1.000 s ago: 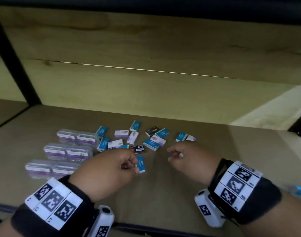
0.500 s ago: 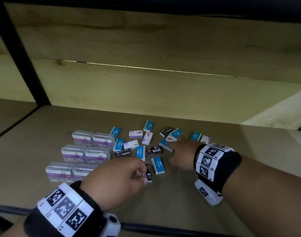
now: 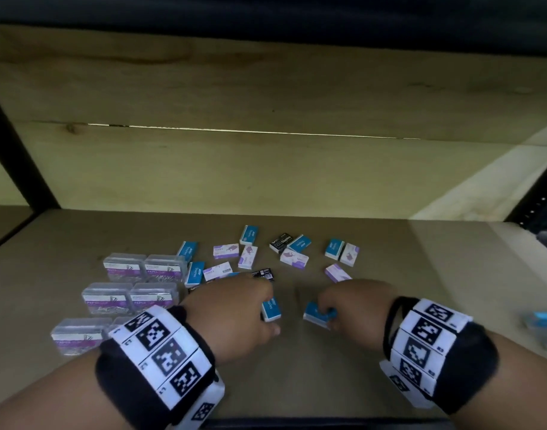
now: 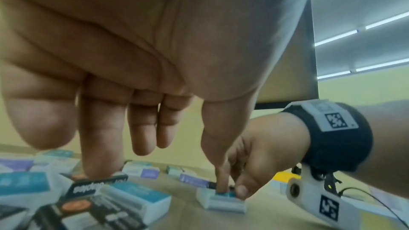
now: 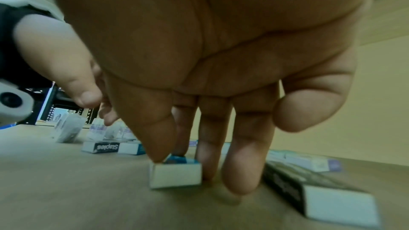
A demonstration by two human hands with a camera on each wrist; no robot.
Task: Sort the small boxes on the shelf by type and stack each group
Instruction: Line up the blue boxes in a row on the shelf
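Small staples boxes in blue, purple-white and black lie scattered on the wooden shelf (image 3: 390, 383). My right hand (image 3: 328, 311) pinches a blue staples box (image 3: 315, 316) that sits on the shelf; the thumb (image 5: 159, 146) is on its top edge and the fingers (image 5: 243, 172) reach down beside it. My left hand (image 3: 256, 305) hovers with fairly straight fingers, one fingertip (image 4: 99, 167) resting on a black staples box (image 4: 97, 184). Another blue box (image 3: 271, 309) lies by the left fingers, and a black box (image 3: 263, 273) just beyond them.
Several clear paper clip boxes (image 3: 145, 268) stand in rows at the left. More blue, purple and black boxes (image 3: 292, 259) lie toward the back wall. A black box (image 5: 287, 190) lies right of my right hand. A blurred blue object (image 3: 542, 321) sits at the far right.
My right hand has pulled back from the pile toward me and now pinches a blue box. My left hand has straightened its fingers and no longer grips the black box.
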